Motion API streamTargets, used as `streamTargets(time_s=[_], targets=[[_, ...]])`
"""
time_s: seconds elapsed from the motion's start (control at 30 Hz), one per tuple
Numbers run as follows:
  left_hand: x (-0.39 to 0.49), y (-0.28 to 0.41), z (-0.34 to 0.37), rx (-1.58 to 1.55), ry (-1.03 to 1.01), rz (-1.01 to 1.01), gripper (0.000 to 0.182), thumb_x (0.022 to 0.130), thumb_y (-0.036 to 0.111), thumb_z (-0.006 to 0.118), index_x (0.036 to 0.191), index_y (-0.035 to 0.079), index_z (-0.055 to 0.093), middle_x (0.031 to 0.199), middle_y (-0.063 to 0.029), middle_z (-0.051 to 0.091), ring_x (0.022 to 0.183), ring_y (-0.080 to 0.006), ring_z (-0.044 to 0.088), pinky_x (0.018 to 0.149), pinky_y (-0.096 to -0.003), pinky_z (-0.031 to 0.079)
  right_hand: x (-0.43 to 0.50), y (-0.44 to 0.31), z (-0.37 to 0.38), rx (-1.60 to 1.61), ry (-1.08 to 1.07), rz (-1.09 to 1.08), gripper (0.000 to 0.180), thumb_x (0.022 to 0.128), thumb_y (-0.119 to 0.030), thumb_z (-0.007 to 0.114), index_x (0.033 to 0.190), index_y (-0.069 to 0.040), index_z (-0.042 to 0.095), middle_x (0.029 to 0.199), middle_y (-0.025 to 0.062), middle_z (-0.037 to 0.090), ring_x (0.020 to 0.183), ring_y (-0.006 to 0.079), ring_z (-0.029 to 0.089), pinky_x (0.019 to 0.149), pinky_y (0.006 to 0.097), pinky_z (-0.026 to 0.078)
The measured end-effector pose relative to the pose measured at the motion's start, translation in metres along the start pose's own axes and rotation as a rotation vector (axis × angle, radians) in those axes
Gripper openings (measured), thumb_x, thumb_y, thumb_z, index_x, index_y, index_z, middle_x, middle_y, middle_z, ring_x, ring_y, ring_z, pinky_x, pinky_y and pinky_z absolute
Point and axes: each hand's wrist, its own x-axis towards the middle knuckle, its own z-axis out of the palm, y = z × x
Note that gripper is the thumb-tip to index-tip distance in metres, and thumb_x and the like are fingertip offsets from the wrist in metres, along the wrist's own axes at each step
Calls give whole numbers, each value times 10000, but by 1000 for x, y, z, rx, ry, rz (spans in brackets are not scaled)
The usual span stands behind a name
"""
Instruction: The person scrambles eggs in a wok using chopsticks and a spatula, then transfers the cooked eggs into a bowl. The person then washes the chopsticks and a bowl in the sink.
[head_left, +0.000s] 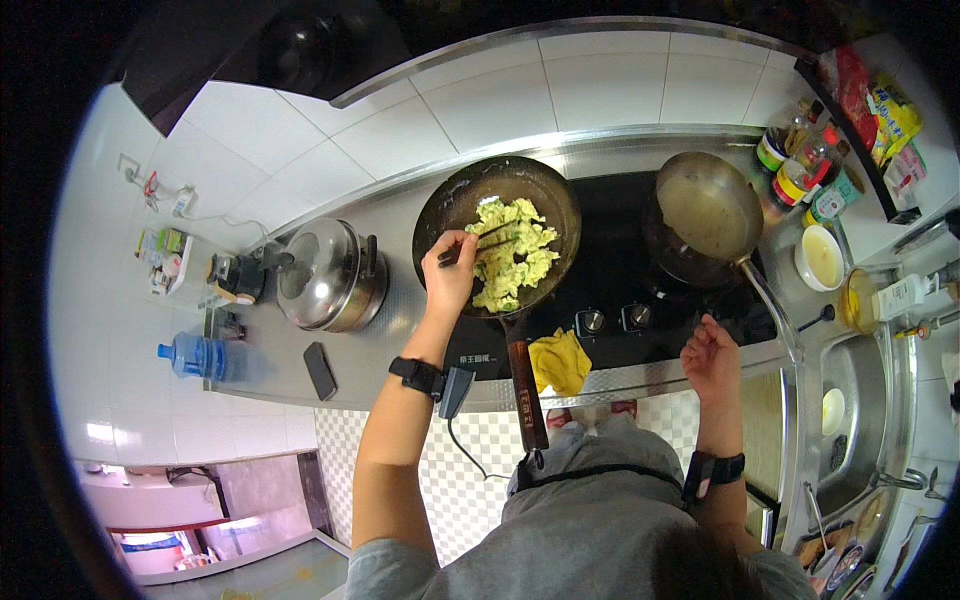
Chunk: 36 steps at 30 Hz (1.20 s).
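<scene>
My left hand (450, 274) holds a pair of dark chopsticks (495, 238), whose tips reach into scrambled egg with green bits (517, 259). The egg lies in a large dark frying pan (442, 196) with a wooden handle (527, 397) pointing towards me. My right hand (709, 358) is raised near the front edge of the black glass cooktop (607, 225), its fingers loosely curled and holding nothing. Beyond it, a second pan (705, 214) contains cloudy liquid, its metal handle angled to the right front. A yellow cloth (559, 362) lies beside the wooden handle, by the cooktop knobs.
On the left stand a lidded steel pot (330, 277), a phone (320, 371) and a blue water bottle (196, 358). Sauce bottles (795, 176), a white bowl of yellowish liquid (819, 257), a glass bowl (859, 300) and a sink (851, 420) are at the right.
</scene>
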Motion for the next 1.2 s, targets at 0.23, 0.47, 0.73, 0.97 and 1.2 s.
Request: streamTargets(time_s=[0.23, 0.47, 0.73, 0.97, 1.2], targets=[[1, 20, -15, -155, 9, -51, 242, 952, 209, 615, 892, -22, 658, 753, -54, 660, 656, -125, 640, 621, -276, 549, -2, -4, -5, -6, -19, -6, 117, 926, -136, 565, 1023, -84, 604, 750, -2, 559, 541, 87, 411, 558, 253, 388], [-5, 1, -5, -215, -115, -183, 242, 959, 211, 608, 945, -28, 645, 842, -72, 668, 749, -151, 674, 640, -277, 551, 0, 1, 3, -28, -64, -13, 114, 920, -133, 571, 1018, -87, 608, 734, -9, 552, 542, 92, 413, 550, 255, 392], [-16, 35, -57, -308, -342, -324, 212, 948, 192, 622, 936, -20, 632, 818, -100, 689, 711, -164, 698, 614, -248, 564, -2, 4, 8, -54, 25, -6, 113, 914, -125, 569, 1008, -83, 615, 706, -15, 534, 540, 85, 413, 548, 236, 384], [-9, 18, -109, 23, -285, -231, 150, 919, 150, 661, 880, 7, 638, 789, -31, 659, 672, -107, 642, 608, -220, 510, 0, 5, 12, -50, 10, -7, 124, 906, -116, 571, 1020, -82, 608, 704, -12, 534, 533, 88, 415, 546, 234, 379], [-7, 7, -128, 0, -47, -163, 183, 925, 142, 646, 864, -31, 640, 726, -45, 646, 621, -109, 632, 564, -238, 503, 6, 10, 11, -72, -25, 18, 126, 905, -116, 576, 1020, -81, 615, 718, -5, 545, 534, 92, 419, 545, 245, 384]])
